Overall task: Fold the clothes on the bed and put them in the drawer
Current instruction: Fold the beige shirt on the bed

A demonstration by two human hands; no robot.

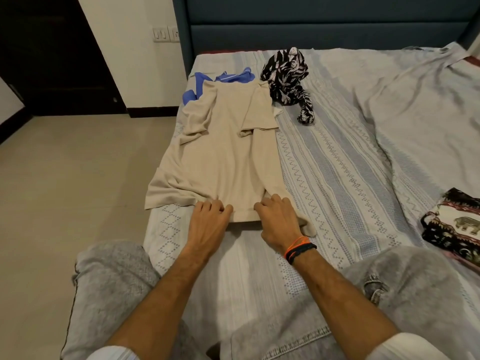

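Both hands gripped the near hem of a beige T-shirt [228, 157] on the bed [337, 165]: left hand [209, 216] and right hand [279, 216] apart, fingers curled into the cloth, shirt stretching away.

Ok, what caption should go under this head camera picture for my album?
Both hands, left hand and right hand, grip the beige shirt's near hem on the bed.

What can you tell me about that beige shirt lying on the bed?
The beige shirt is a soft, knit-looking top spread lengthwise near the bed's left edge. Its right side and sleeve are folded inward; its left side lies rumpled and reaches the mattress edge. Both hands, left and right, hold its near hem. Its far end overlaps a blue garment.
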